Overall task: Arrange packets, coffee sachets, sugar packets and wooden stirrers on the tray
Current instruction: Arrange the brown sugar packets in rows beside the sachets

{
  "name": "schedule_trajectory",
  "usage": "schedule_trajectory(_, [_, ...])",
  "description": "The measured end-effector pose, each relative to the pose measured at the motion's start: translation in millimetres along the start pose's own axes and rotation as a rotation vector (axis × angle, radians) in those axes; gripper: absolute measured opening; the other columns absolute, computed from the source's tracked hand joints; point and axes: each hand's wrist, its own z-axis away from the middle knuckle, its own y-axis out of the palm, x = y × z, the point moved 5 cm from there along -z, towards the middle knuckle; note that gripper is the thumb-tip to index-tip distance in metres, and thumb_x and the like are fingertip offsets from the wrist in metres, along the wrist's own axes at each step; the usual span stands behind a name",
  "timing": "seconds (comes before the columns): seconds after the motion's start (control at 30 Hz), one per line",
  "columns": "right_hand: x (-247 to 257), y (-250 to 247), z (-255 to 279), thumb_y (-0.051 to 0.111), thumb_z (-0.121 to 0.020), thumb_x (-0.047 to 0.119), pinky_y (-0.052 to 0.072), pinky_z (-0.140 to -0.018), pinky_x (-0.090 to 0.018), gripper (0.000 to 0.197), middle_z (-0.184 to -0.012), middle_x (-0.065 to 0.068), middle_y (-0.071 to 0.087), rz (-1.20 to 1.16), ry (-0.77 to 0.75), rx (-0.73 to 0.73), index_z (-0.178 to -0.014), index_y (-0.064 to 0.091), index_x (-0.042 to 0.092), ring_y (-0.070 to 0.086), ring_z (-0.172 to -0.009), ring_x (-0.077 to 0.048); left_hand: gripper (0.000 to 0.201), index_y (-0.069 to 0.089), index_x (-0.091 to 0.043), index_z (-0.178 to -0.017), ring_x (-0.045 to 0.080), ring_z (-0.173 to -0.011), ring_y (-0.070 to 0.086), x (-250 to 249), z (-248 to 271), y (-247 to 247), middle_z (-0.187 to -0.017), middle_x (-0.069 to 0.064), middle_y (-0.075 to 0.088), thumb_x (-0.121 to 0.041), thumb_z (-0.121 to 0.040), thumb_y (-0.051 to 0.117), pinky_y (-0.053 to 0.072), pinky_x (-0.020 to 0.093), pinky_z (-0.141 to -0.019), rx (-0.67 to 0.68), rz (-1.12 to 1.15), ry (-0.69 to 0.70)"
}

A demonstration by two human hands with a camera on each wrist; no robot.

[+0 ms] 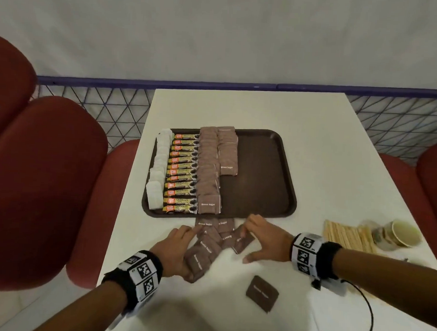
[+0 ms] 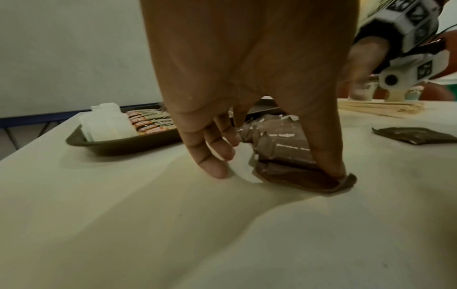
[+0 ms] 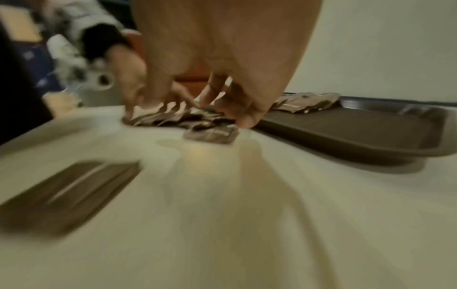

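Loose brown sugar pkts (image 1: 203, 249) lie fanned on table (image 1: 325, 170), just before tray (image 1: 262, 179); row's long axis runs near-left to far-right. L hand (image 1: 173, 248) spread over row, thumb pressing near end. R hand (image 1: 264, 240) wide, fingertips touching far pkts.

Left hand (image 1: 173, 248) and right hand (image 1: 266, 240) touch sugar packets (image 1: 209, 247).

Behind the left hand (image 1: 173, 248), at lower left of the head view, a black fabric wristband (image 1: 137, 274) carries white blocks printed with black square code markers; behind the right hand (image 1: 266, 240), at right, is a matching band (image 1: 308, 254). A thin black cable (image 1: 371, 322) loops down from that band. At upper right of the left wrist view, a white camera housing (image 2: 403, 74) with a round dark lens hangs under it.
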Motion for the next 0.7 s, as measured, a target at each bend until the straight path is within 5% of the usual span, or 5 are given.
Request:
schedule_trajectory(0.23, [-4,51,42,0.077,-0.067,0.045,0.029,-0.08,-0.025,0.068,-0.119,-0.005,0.047,0.228,-0.03,0.261,-0.118,0.048,0.011,0.043,-0.105,-0.021,0.116,0.007,-0.02,-0.149,0.02,-0.128,0.033,-7,-5,4,-0.14,0.002,0.028,-0.04,-0.062,0.081,0.037,0.034,-0.105,-0.022,-0.009,-0.026])
schedule_trajectory(0.33, [-7,56,39,0.074,-0.073,0.037,0.027,-0.078,-0.023,0.057,-0.117,-0.006,0.05,0.135,0.027,0.187,-0.118,0.05,0.011,0.045,-0.106,-0.023,0.115,0.006,-0.019,-0.15,0.019,-0.128,0.033,-7,-5,4,-0.141,0.002,0.028,-0.039,-0.064,0.08,0.039,0.034,-0.105,-0.031,0.014,-0.064])
schedule_trajectory(0.43, [-8,50,25,0.071,-0.076,0.03,0.033,-0.089,-0.025,0.057,-0.125,-0.004,0.047,0.016,0.046,0.027,-0.125,0.048,0.013,0.043,-0.111,-0.023,0.115,0.006,-0.018,-0.15,0.02,-0.127,0.036,-8,-6,4,-0.139,0.003,0.03,-0.039,-0.064,0.08,0.04,0.034,-0.104,-0.052,0.058,-0.1])
schedule_trajectory(0.57, [-4,44,3,0.069,-0.073,0.032,0.033,-0.104,-0.032,0.072,-0.137,-0.009,0.038,0.102,0.028,-0.174,-0.136,0.041,0.014,0.037,-0.122,-0.028,0.115,0.01,-0.016,-0.149,0.023,-0.123,0.04,-12,-9,5,-0.133,0.006,0.031,-0.035,-0.062,0.082,0.042,0.037,-0.102,-0.069,0.122,-0.144])
schedule_trajectory(0.7, [3,51,-11,0.065,-0.077,0.041,0.023,-0.11,-0.036,0.083,-0.15,-0.005,0.022,0.116,0.096,-0.204,-0.146,0.024,0.019,0.024,-0.135,-0.025,0.109,0.015,-0.021,-0.148,0.024,-0.122,0.04,-18,-12,7,-0.132,0.007,0.032,-0.035,-0.063,0.081,0.042,0.036,-0.102,-0.058,0.128,-0.146])
